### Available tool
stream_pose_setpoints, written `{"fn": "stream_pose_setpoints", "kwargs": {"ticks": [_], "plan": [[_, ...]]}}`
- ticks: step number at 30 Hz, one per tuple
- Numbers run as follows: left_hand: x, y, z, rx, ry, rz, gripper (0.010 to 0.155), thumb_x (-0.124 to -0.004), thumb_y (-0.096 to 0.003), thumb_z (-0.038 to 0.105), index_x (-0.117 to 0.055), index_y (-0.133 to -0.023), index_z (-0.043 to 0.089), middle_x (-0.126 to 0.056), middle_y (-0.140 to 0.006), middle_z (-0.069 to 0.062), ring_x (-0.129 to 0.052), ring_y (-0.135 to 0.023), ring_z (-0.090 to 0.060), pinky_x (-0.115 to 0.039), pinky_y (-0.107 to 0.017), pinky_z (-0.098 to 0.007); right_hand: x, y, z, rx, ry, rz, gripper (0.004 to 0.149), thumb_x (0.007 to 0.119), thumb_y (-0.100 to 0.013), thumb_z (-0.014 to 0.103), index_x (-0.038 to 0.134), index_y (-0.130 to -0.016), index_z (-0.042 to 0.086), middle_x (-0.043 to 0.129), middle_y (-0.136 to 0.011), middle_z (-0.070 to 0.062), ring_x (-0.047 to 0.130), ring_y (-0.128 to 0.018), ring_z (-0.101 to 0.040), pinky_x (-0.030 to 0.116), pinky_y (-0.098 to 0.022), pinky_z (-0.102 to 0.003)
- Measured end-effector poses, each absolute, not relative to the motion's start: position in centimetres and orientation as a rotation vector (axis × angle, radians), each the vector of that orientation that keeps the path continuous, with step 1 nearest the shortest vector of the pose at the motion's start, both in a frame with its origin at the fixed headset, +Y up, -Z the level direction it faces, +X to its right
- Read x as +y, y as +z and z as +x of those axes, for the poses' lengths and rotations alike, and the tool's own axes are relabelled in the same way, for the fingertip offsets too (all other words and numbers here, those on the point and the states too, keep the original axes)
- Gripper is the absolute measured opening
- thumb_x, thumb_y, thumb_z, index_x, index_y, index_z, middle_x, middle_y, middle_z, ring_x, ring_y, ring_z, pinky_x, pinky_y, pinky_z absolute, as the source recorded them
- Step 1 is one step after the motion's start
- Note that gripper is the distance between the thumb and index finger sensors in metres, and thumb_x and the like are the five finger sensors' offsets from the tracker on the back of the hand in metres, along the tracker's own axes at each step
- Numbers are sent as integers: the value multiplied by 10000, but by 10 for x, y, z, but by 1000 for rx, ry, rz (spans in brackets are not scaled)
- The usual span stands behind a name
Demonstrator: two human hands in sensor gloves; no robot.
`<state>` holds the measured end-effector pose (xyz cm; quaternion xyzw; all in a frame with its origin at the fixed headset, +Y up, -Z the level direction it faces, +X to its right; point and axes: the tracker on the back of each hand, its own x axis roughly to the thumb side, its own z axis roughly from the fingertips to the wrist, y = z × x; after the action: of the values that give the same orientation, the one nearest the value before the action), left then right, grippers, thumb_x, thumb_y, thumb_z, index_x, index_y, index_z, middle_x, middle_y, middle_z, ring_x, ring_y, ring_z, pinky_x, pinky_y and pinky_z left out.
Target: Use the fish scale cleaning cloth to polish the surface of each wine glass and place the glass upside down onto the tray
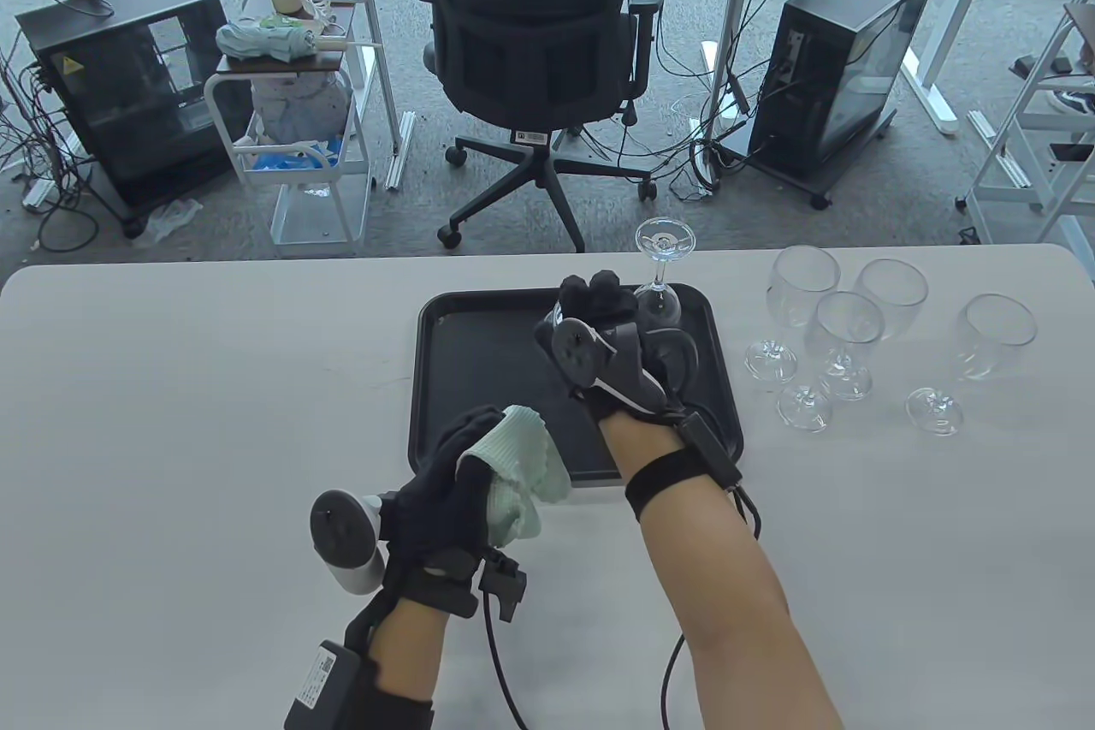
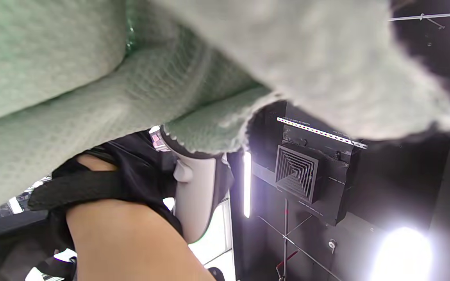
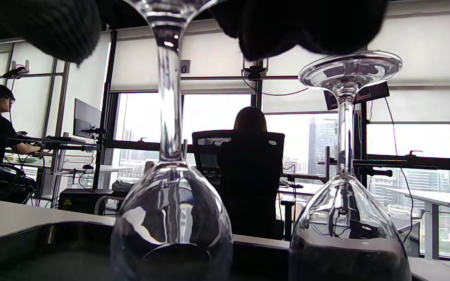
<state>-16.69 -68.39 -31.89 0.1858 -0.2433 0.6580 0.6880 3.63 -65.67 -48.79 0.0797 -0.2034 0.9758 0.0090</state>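
My right hand [image 1: 590,298] is over the far part of the black tray [image 1: 479,396] and grips the foot of an upside-down wine glass [image 3: 170,203]. In the right wrist view its gloved fingers [image 3: 53,27] curl over that foot, and the bowl hangs down at the tray floor. I cannot tell whether the rim touches the tray. A second wine glass [image 1: 659,276] stands upside down on the tray just to the right, also seen as the inverted glass [image 3: 348,218]. My left hand [image 1: 462,460] holds the bunched pale green cloth [image 1: 517,473] above the tray's near edge.
Several upright wine glasses [image 1: 847,336] stand on the white table [image 1: 171,422] right of the tray. Beyond the table's far edge are an office chair [image 1: 535,37], a trolley [image 1: 299,122] and computer cases. The cloth [image 2: 131,78] fills most of the left wrist view.
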Motion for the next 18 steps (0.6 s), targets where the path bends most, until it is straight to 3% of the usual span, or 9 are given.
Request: {"fn": "stream_pose_setpoints", "kwargs": {"ticks": [4,7,8,12,18], "plan": [[-684,-320,-170,-540,1482,422,527,-652,-550,589,-737,-972,286,-696,-1071,-48,-767,-934,-363,-807,-571,-608,-651,-501,27,-620,3058,233,709,784,-508,682,430,-975,282,519,-1029,-187,816,-691,-322,826,-428,-424],[-684,-320,-171,-535,1484,424,527,-649,-550,589,-736,-973,286,-696,-1072,-47,-765,-936,-364,-806,-573,-609,-646,-510,24,-553,3045,186,697,767,-524,662,447,-1036,313,415,-1127,-170,712,-881,-417,770,-564,-506],[-684,-320,-171,-535,1485,424,527,-651,-551,589,-735,-973,285,-694,-1074,-49,-763,-937,-365,-804,-574,-611,-648,-514,22,-463,3043,162,738,764,-515,676,461,-1085,320,309,-1169,-145,600,-965,-452,710,-623,-553],[-683,-320,-172,-538,1474,416,528,-650,-552,586,-736,-974,283,-689,-1078,-50,-756,-943,-367,-798,-578,-615,-658,-519,22,-305,3050,65,883,742,-500,705,206,-1102,342,107,-1147,-143,487,-1014,-476,634,-668,-601],[-682,-319,-173,-535,1479,421,526,-644,-553,583,-734,-976,283,-688,-1079,-49,-756,-944,-368,-798,-579,-616,-656,-498,39,-414,2974,199,888,731,-498,705,194,-1091,321,124,-1142,-135,538,-997,-461,671,-648,-583]]}}
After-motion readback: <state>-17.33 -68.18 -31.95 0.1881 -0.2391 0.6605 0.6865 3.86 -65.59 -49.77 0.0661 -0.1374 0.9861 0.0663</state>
